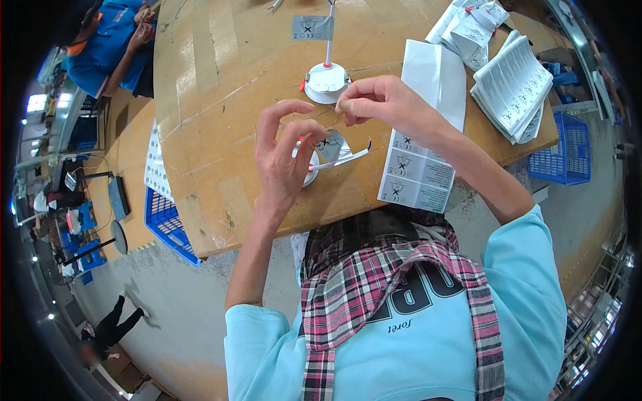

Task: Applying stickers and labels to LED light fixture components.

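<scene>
My left hand (284, 154) is raised over the table with its fingers curled and apart, and I see nothing held in it. Just beside and partly behind it lies a round white fitting (311, 175) with a white cable (349, 159) ending in a bare blue-tipped wire. A silver printed label (332, 146) is on that cable. My right hand (384, 103) pinches thumb and forefinger together; what is between them, if anything, is too small to tell. Just beyond those fingertips stands another round white fitting (326, 83), its cable carrying a silver label flag (311, 28).
A sheet of printed labels (416, 175) lies by my right forearm. Stacked folded leaflets (513, 87) sit at the table's right, with crumpled papers (471, 33) behind. Blue crates (568, 150) are below the table (221, 167) on both sides. A person in blue (110, 47) works at far left.
</scene>
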Motion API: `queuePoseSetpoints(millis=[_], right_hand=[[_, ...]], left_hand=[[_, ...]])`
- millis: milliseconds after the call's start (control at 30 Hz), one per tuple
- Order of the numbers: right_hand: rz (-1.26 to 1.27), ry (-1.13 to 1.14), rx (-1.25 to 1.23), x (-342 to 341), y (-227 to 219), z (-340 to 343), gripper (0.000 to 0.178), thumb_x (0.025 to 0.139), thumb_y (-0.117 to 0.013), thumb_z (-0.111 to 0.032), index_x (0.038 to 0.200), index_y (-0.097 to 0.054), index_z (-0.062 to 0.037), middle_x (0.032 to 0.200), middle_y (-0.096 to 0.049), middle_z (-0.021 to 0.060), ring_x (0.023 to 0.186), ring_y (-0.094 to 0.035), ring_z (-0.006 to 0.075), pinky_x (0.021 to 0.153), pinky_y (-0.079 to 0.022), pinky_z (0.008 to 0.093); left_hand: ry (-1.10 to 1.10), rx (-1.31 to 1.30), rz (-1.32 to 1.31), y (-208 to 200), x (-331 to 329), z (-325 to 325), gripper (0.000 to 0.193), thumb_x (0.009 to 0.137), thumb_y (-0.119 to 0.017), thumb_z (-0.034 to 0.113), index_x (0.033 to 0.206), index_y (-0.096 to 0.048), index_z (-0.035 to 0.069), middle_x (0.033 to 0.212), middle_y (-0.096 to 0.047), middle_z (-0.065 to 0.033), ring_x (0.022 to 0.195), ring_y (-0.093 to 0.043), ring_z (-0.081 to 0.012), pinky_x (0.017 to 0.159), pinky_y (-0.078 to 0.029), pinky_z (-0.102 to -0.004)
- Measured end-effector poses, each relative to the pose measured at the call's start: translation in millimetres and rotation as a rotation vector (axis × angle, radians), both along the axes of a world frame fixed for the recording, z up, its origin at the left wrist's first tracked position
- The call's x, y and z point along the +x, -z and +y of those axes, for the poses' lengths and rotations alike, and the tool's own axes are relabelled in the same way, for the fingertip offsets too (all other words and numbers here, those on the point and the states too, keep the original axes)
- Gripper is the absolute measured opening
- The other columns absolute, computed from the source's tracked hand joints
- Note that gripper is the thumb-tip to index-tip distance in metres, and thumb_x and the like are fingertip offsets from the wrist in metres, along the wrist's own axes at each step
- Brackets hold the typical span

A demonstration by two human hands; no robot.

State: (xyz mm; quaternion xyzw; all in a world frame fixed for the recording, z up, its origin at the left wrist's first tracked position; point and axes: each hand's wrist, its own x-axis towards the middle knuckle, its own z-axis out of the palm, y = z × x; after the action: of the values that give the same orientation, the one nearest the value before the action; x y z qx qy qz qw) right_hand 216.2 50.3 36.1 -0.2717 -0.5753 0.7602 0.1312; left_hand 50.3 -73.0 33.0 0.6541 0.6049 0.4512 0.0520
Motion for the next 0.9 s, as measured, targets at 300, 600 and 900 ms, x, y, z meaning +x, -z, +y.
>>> queuePoseSetpoints(millis=[300, 600, 900], right_hand=[[-0.012, -0.024, 0.591, -5, -13, -7, 0.020, 0.081, -0.063, -0.015, 0.087, -0.069, 0.0026, 0.067, -0.063, 0.0106, 0.061, -0.058, 0.0127, 0.057, -0.045, 0.0277], [-0.012, -0.061, 0.632, -5, -19, -4, 0.017, 0.081, -0.062, -0.013, 0.084, -0.068, 0.0025, 0.067, -0.064, 0.0125, 0.059, -0.058, 0.0163, 0.056, -0.045, 0.0284], [-0.087, -0.088, 0.660, -8, -19, -5, 0.018, 0.080, -0.058, -0.011, 0.082, -0.065, 0.0048, 0.067, -0.063, 0.0129, 0.060, -0.059, 0.0173, 0.059, -0.047, 0.0290]], left_hand=[[-0.020, -0.044, -0.085, 4, -4, 4, 0.020, 0.066, -0.075, 0.001, 0.081, -0.064, 0.010, 0.099, -0.061, -0.0042, 0.095, -0.059, -0.0217, 0.075, -0.049, -0.0346], [0.023, -0.061, -0.068, 2, -5, 6, 0.020, 0.065, -0.076, 0.002, 0.080, -0.065, 0.011, 0.097, -0.061, -0.0027, 0.094, -0.059, -0.0214, 0.076, -0.048, -0.0346], [0.026, -0.049, -0.014, 2, -4, 7, 0.019, 0.066, -0.075, 0.002, 0.079, -0.064, 0.010, 0.097, -0.061, -0.0026, 0.094, -0.058, -0.0224, 0.079, -0.047, -0.0363]])
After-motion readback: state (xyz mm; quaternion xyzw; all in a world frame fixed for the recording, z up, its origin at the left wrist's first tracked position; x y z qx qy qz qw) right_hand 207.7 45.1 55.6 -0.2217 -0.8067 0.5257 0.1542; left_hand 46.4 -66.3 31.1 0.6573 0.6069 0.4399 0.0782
